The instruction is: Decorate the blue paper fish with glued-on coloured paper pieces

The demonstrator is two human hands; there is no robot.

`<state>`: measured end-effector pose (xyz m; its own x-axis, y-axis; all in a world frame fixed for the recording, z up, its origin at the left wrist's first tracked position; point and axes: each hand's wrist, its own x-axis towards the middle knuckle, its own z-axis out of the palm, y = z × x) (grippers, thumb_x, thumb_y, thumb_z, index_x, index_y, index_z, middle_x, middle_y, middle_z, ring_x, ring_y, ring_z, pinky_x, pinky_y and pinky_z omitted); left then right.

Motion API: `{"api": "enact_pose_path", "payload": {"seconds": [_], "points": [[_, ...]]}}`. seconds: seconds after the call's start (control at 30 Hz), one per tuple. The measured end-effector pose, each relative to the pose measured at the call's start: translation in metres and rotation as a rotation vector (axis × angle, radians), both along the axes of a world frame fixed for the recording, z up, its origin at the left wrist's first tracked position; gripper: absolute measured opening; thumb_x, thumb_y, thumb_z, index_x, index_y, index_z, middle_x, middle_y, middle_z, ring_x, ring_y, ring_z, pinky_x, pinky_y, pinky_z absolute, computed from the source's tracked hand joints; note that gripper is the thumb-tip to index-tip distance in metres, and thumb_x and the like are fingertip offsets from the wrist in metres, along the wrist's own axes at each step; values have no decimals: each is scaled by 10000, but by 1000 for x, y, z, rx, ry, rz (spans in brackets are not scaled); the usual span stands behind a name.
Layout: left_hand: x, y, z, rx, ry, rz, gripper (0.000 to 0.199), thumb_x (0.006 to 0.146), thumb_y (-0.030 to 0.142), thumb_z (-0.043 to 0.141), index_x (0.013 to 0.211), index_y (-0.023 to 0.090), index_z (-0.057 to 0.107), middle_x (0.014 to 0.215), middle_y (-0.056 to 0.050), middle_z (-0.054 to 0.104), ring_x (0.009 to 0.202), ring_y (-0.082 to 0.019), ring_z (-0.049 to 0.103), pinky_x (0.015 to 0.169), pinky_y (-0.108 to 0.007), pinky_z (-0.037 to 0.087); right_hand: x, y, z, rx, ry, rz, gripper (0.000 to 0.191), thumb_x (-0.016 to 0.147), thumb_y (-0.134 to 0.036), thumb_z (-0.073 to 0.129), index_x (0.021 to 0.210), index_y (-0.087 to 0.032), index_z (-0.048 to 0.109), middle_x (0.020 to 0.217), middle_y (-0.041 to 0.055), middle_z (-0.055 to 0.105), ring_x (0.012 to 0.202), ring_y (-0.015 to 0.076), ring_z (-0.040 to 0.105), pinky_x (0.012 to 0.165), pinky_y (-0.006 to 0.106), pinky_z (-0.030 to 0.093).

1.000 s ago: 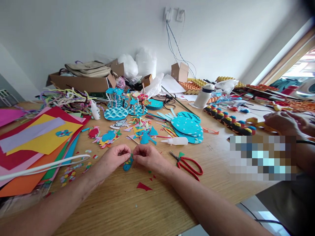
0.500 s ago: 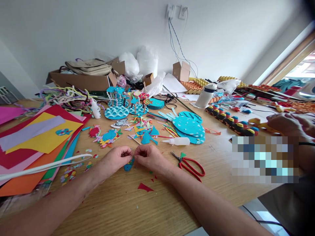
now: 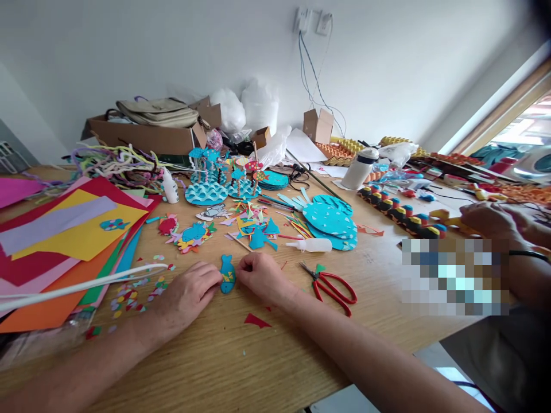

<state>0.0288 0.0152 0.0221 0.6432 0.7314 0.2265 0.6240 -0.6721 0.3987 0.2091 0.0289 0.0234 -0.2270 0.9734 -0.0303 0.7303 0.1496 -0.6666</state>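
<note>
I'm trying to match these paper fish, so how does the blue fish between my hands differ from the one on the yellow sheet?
The near fish lies on the wooden table; the far fish lies on the yellow sheet. The near fish points its tail away from you, while the far fish points its tail to the right. Both are blue paper fish with coloured patches.
</note>
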Motion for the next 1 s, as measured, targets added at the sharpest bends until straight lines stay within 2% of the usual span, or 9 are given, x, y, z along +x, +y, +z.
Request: {"api": "enact_pose_path", "payload": {"seconds": [0.13,0.37,0.63,1.0], "points": [[-1,-1,-3,39,19,-17,191,828,77,384,743,173,526,765,-18,542,767,-165,491,690,-278,401,-5,0,1,13,-96,-30,164,663,-182,478,611,-162,633,563,3,569,530,96,444,472,210,255],[-5,0,-12,70,7,-36,222,803,25,387,804,178,549,854,-29,564,849,-171,492,765,-298,418,-8,1,1,2,-180,-51,161,671,-163,486,631,-162,642,596,12,599,534,97,448,482,212,262],[-4,-1,-13,161,71,-36,268,753,-13,387,819,181,560,873,-36,572,858,-182,506,763,-307,439,-10,0,-1,24,-222,-57,145,680,-173,492,652,-168,634,644,24,617,586,118,485,514,221,289],[-2,-4,-12,160,109,-27,261,750,-14,390,795,177,562,874,-42,566,855,-189,508,751,-312,439,-14,-3,0,46,-268,-86,150,686,-157,480,665,-169,628,679,35,632,626,130,519,525,226,289]]}}
